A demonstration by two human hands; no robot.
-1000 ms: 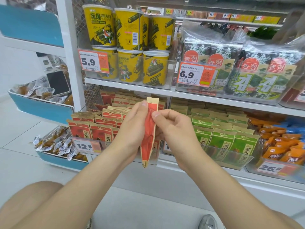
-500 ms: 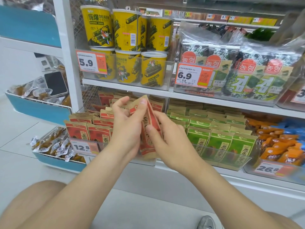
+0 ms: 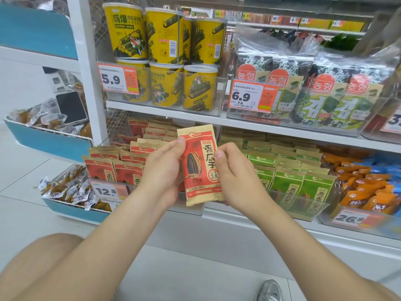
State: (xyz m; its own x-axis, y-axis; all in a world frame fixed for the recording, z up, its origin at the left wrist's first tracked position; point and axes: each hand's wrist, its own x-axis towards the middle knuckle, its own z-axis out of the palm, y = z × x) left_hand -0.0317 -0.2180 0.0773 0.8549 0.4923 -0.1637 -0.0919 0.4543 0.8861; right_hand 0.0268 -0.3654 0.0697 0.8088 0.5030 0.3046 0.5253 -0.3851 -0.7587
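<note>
Left grip (image 3: 162,172) and right grip (image 3: 236,177) pinch the red seed packet (image 3: 199,168) by its side edges; it looks light, crinkly and likely slippery.

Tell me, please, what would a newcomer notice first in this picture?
First, the red seed packet, held upright at the centre between the left hand and the right hand. Behind it, to the left, matching red packets stand in rows, and yellow canisters are stacked higher up.
</note>
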